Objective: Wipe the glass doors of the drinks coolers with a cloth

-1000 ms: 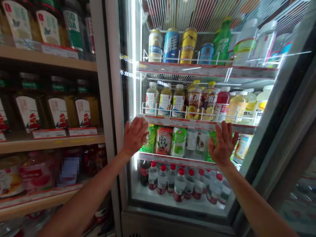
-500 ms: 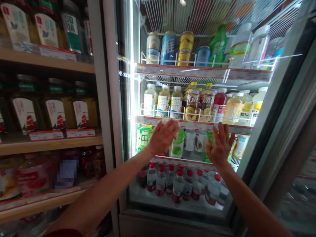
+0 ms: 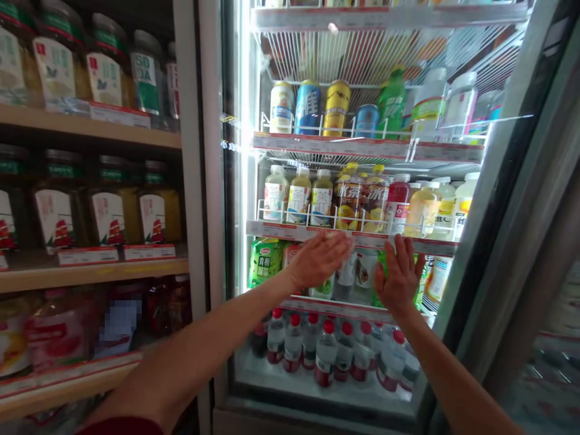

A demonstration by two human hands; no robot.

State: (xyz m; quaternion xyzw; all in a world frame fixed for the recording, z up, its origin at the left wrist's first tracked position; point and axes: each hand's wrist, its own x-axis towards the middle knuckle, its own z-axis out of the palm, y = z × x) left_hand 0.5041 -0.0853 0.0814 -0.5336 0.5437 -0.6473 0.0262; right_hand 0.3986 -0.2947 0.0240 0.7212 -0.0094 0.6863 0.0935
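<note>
My left hand (image 3: pixel 321 258) is stretched out flat, fingers pointing right, in front of a lit display fridge (image 3: pixel 294 394). Beside it on the right, my right hand (image 3: pixel 399 275) is raised with its fingers up and apart. Both are open and hold nothing. Whether either one touches the fridge's glass front cannot be made out. Behind the hands stand green packs (image 3: pixel 266 266) and a clear bottle (image 3: pixel 365 269), partly hidden. Just above them is a shelf with tea bottles (image 3: pixel 321 199), dark iced-tea bottles (image 3: pixel 348 196) and a red drink (image 3: pixel 399 202).
Higher up are a yellow can (image 3: pixel 336 109), a blue can (image 3: pixel 307 109) and a green bottle (image 3: pixel 392 99). Several red-capped water bottles (image 3: pixel 326 353) fill the fridge bottom. To the left, a wooden shelf (image 3: pixel 136 136) carries more bottles. A dark fridge frame (image 3: pixel 502 199) runs along the right.
My left hand has moved right, closer to my right hand, which stays nearly in place. The view has tilted up a little, showing more of the upper shelves.
</note>
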